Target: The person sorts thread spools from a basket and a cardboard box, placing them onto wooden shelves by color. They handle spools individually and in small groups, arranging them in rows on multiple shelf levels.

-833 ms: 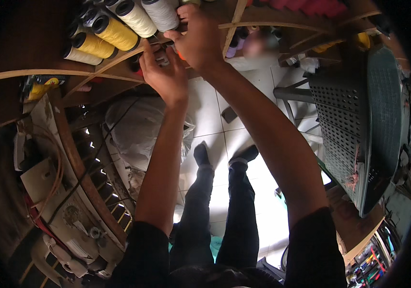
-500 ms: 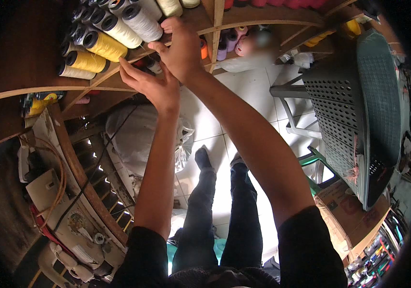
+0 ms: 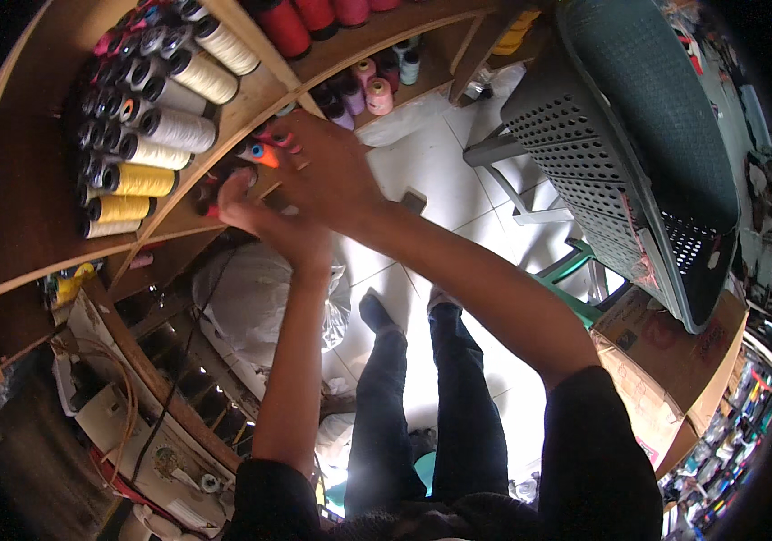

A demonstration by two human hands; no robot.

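My right hand (image 3: 327, 171) reaches to the shelf's edge, its back up and its fingers smeared by motion. Just past it, an orange thread spool (image 3: 264, 155) and a few pink and red ones show in the lower compartment. I cannot see whether the fingers touch any of them. My left hand (image 3: 280, 230) is held beside and below the right, fingers curved and apart, with nothing visible in it. On the upper shelf to the left, rows of thread cones lie on their sides, among them a yellow cone (image 3: 141, 178) and a white cone (image 3: 179, 129).
Red cones (image 3: 282, 27) and pink spools (image 3: 379, 95) fill compartments farther right. A grey perforated plastic chair (image 3: 584, 135) stands at right, above a cardboard box (image 3: 666, 361). A white plastic sack (image 3: 251, 298) sits under the shelf; a beige machine (image 3: 147, 442) is at lower left.
Both hands have left the white and yellow cones on the upper shelf and are now over the lower compartment. The view has shifted, so the shelf shows more cones.
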